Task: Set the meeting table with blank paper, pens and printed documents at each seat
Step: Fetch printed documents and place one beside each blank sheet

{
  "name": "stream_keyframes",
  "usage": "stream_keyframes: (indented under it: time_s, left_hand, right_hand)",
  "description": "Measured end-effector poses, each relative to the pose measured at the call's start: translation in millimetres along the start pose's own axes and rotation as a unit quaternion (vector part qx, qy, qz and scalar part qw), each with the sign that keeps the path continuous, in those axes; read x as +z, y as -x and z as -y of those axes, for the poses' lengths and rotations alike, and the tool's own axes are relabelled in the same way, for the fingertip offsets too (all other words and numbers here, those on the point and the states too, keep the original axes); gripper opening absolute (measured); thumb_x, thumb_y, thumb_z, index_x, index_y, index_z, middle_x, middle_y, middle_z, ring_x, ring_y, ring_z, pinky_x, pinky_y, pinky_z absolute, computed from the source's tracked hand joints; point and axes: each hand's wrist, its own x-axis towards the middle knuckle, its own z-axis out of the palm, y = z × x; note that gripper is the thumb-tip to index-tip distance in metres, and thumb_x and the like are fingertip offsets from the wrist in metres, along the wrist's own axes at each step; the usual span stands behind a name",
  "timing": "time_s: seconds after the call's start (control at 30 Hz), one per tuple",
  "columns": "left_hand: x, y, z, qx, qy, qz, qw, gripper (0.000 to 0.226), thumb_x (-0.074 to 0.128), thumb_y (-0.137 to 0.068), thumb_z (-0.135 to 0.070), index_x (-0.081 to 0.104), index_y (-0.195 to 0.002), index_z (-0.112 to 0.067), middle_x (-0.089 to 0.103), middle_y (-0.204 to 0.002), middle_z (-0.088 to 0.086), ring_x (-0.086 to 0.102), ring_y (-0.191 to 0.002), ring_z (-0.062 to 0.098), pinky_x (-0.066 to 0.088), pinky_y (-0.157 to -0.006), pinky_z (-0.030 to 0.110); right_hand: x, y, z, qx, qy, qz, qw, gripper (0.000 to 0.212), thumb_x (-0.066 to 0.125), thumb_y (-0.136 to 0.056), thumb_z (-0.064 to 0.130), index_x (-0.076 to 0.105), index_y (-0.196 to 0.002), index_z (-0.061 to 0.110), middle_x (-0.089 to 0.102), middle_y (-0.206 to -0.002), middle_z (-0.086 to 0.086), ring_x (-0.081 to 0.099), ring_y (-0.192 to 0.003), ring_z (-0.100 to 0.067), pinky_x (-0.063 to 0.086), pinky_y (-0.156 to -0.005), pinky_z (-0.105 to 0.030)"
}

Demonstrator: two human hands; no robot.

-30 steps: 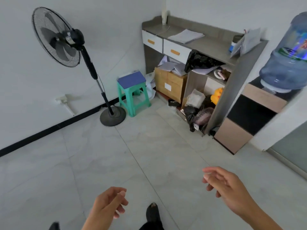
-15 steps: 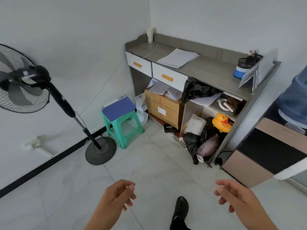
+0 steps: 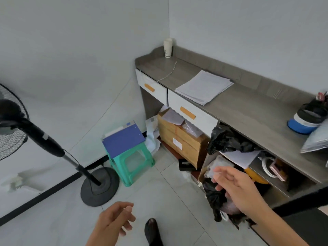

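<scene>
We see a stack of printed papers (image 3: 204,87) lying flat on the grey bench (image 3: 248,110), above its second white drawer (image 3: 191,114) and well apart from both hands. Taking that stack as our landmark: a white paper cup (image 3: 167,47) stands beyond it in the bench's far corner, and a blue-and-black container (image 3: 307,118) sits further along the bench to its right. Below it, under the drawers, rests a cardboard box (image 3: 181,141) with loose sheets on top, and black plastic bags (image 3: 229,141) spill from the open shelves. Lower left of the stack, a green stool (image 3: 131,162) carries a blue folder (image 3: 124,141), with a standing fan (image 3: 35,139) beyond that.

Our right hand (image 3: 239,189) is raised below the stack, fingers loosely spread and holding nothing. Our left hand (image 3: 113,221) hangs lower over the floor, fingers gently curled, also empty.
</scene>
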Motion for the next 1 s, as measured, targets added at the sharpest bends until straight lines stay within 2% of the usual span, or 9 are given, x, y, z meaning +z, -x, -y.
stream_keyframes:
  time_s: [0.27, 0.4, 0.5, 0.57, 0.63, 0.77, 0.9, 0.93, 1.0]
  left_hand:
    - [-24.1, -185.1, -67.4, 0.012, -0.014, 0.026, 0.999, 0.010, 0.063, -0.090, -0.011, 0.069, -0.093, -0.003, 0.071, -0.071, 0.018, 0.060, -0.055, 0.024, 0.043, -0.051, 0.029]
    - [-30.6, -272.0, -130.0, 0.043, -0.052, 0.074, 0.995, 0.012, 0.056, -0.094, -0.009, 0.069, -0.092, -0.010, 0.072, -0.074, 0.013, 0.061, -0.059, 0.021, 0.045, -0.056, 0.033]
    - [-19.0, -330.6, -174.4, 0.067, -0.079, 0.106, 0.989, 0.010, 0.060, -0.094, -0.015, 0.068, -0.091, -0.011, 0.072, -0.071, 0.010, 0.060, -0.058, 0.018, 0.045, -0.057, 0.034]
    - [-2.8, -361.2, -200.8, 0.081, -0.085, 0.142, 0.983, 0.015, 0.063, -0.088, -0.024, 0.069, -0.091, -0.011, 0.071, -0.072, 0.010, 0.059, -0.059, 0.018, 0.044, -0.058, 0.033]
    - [17.4, -390.2, -221.9, 0.096, -0.098, 0.173, 0.975, 0.011, 0.062, -0.091, -0.022, 0.069, -0.090, -0.013, 0.071, -0.075, 0.013, 0.059, -0.060, 0.017, 0.044, -0.059, 0.032]
    - [64.8, -452.3, -258.2, 0.132, -0.132, 0.194, 0.963, 0.014, 0.058, -0.093, -0.017, 0.070, -0.085, -0.021, 0.071, -0.077, 0.009, 0.061, -0.064, 0.013, 0.047, -0.061, 0.028]
    - [114.1, -506.8, -299.9, 0.143, -0.148, 0.197, 0.959, 0.011, 0.061, -0.091, -0.020, 0.070, -0.086, -0.024, 0.072, -0.084, 0.003, 0.066, -0.082, 0.013, 0.052, -0.076, 0.027]
    - [127.3, -522.3, -312.1, 0.151, -0.154, 0.198, 0.956, 0.008, 0.063, -0.091, -0.022, 0.069, -0.089, -0.026, 0.072, -0.090, 0.000, 0.065, -0.089, 0.014, 0.052, -0.081, 0.028]
    - [154.5, -553.3, -333.0, 0.167, -0.172, 0.197, 0.951, 0.007, 0.062, -0.091, -0.027, 0.067, -0.096, -0.029, 0.068, -0.102, -0.002, 0.063, -0.098, 0.015, 0.049, -0.081, 0.026]
  right_hand:
    - [9.9, -145.0, 7.2, 0.073, -0.011, -0.048, 0.996, 0.012, 0.063, -0.092, 0.017, 0.067, -0.103, 0.019, 0.070, -0.073, -0.003, 0.064, -0.060, -0.006, 0.046, -0.055, -0.023]
    - [8.4, -203.7, 39.8, 0.071, -0.023, -0.095, 0.993, 0.012, 0.063, -0.091, 0.015, 0.068, -0.101, 0.020, 0.071, -0.076, -0.010, 0.065, -0.063, -0.013, 0.046, -0.053, -0.014]
    - [3.0, -235.9, 57.2, 0.070, -0.021, -0.120, 0.990, 0.011, 0.063, -0.092, 0.018, 0.067, -0.100, 0.025, 0.070, -0.076, -0.008, 0.066, -0.066, -0.014, 0.047, -0.057, -0.017]
    - [-3.0, -254.0, 60.1, 0.084, -0.031, -0.140, 0.986, 0.012, 0.064, -0.091, 0.020, 0.066, -0.100, 0.028, 0.071, -0.077, -0.004, 0.068, -0.067, -0.011, 0.047, -0.060, -0.021]
    - [-10.0, -275.2, 60.6, 0.101, -0.030, -0.152, 0.983, 0.013, 0.064, -0.092, 0.021, 0.066, -0.101, 0.030, 0.071, -0.076, 0.001, 0.068, -0.069, -0.009, 0.047, -0.064, -0.023]
    - [-37.6, -335.1, 54.2, 0.107, -0.041, -0.216, 0.970, 0.018, 0.066, -0.090, 0.019, 0.064, -0.104, 0.030, 0.072, -0.094, 0.002, 0.068, -0.092, -0.019, 0.053, -0.083, -0.037]
    - [-79.7, -403.6, 51.5, 0.149, -0.170, -0.279, 0.933, 0.038, 0.067, -0.090, 0.019, 0.054, -0.126, 0.024, 0.060, -0.128, 0.001, 0.058, -0.116, -0.020, 0.045, -0.105, -0.048]
    - [-90.0, -419.6, 53.8, 0.167, -0.238, -0.279, 0.915, 0.042, 0.066, -0.089, 0.020, 0.053, -0.129, 0.021, 0.057, -0.132, 0.000, 0.055, -0.121, -0.023, 0.044, -0.105, -0.050]
    - [-108.2, -449.2, 55.8, 0.183, -0.368, -0.260, 0.874, 0.025, 0.061, -0.091, 0.018, 0.061, -0.116, 0.015, 0.055, -0.130, -0.007, 0.052, -0.120, -0.030, 0.047, -0.094, -0.051]
